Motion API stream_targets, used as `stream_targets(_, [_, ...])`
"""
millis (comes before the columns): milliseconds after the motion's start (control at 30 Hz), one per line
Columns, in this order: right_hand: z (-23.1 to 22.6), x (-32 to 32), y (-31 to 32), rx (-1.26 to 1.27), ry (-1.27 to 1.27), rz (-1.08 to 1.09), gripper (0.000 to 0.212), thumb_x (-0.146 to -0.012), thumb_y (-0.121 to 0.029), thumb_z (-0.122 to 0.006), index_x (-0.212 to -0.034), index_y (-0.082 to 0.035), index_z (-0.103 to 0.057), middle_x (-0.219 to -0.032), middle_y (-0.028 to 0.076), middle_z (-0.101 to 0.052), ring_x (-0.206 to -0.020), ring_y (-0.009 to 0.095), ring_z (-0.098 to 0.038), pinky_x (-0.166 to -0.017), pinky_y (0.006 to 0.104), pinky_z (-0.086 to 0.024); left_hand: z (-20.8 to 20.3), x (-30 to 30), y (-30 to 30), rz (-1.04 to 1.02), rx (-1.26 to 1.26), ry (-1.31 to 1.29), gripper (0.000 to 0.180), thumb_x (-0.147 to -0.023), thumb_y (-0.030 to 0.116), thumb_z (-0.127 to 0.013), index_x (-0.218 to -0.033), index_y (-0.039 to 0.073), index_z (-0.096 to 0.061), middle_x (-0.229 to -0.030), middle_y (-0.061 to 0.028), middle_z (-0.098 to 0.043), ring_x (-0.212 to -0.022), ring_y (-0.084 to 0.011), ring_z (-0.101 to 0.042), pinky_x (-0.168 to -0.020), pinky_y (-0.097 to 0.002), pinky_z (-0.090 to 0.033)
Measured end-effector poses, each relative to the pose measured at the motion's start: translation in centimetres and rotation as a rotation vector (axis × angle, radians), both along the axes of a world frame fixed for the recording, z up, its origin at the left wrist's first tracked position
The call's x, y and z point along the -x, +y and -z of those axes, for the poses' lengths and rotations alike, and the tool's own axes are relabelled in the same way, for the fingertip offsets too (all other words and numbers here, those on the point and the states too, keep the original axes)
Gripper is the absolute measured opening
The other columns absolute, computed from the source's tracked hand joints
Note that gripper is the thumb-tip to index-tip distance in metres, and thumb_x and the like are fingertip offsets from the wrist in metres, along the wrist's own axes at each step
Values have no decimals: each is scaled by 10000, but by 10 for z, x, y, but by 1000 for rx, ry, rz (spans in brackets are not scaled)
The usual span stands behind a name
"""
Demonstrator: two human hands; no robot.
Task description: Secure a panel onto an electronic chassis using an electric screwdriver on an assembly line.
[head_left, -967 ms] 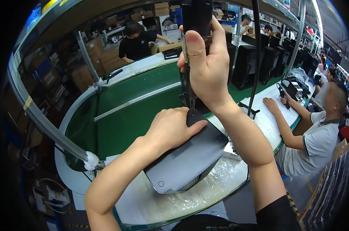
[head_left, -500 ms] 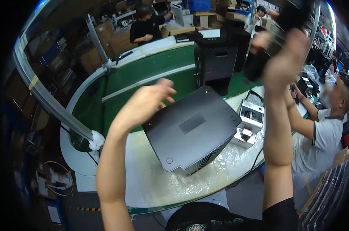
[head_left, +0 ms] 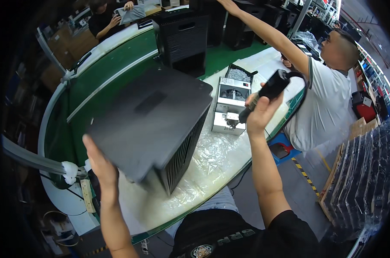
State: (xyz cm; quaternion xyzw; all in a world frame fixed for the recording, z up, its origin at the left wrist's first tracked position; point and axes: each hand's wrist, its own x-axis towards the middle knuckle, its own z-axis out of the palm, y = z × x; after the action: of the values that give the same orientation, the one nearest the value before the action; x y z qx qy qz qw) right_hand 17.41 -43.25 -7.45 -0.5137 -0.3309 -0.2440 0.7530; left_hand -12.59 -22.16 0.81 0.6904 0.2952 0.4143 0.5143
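Note:
A black box-shaped case (head_left: 139, 124) stands on the plastic-covered worktable (head_left: 203, 163). Its smooth top bears a darker rectangle, and vertical ribs line the side facing right. My left hand (head_left: 101, 165) lies against the case's left edge near the front corner, its fingers stretched out; part of the hand is hidden behind the edge. To the right, my right hand (head_left: 263, 112) is wrapped round a black electric screwdriver (head_left: 273, 86), whose narrow end points down and to the left. A dark cable loops from its upper end. The case is slightly blurred.
White open-fronted boxes with parts (head_left: 232, 103) stand right of the case. Another dark tower case (head_left: 182, 43) stands behind on the green surface. A co-worker (head_left: 319, 94) reaches across at right; another person (head_left: 107, 21) handles something far left. Wrapped panels (head_left: 362, 172) stand at lower right.
My right hand has come down from the upper right with the screwdriver. My left hand has moved from above the case to its left edge. The case appears turned, and the view has shifted.

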Motion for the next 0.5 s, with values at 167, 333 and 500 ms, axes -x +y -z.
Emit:
stream_targets(167, [26, -19, 16, 75, -56, -24, 724, -1011, -421, -510, -1498, -30, -145, -1206, 114, -487, -669, 150, -522, -595, 297, -462, -19, -57, 30, 177, -260, 546, 646, -1067, 464, -326, -767, -80, -502, -621, -148, -502, -628, -186, -506, -618, -364, -419])
stream_targets(333, [27, 12, 0, 168, -4, 16, 625, -1033, -369, -472, -1477, -30, -194, -1208, 116, -507, -654, 138, -547, -574, 275, -460, 46, -92, 29, 176, -454, 874, 460, -1021, 328, -395, -954, -54, -643, -940, -327, -655, -926, -508, -622, -860, -547, -483])
stream_targets(500, [-41, 55, 6, 98, -52, 12, 542, -1054, -417, -376, -1404, -19, -264, -1260, 188, -505, -618, 156, -583, -521, 253, -470, 40, -74, 31, 398, -416, 773, 451, -996, 316, -448, -1094, -97, -600, -987, -350, -647, -983, -477, -629, -900, -510, -480])
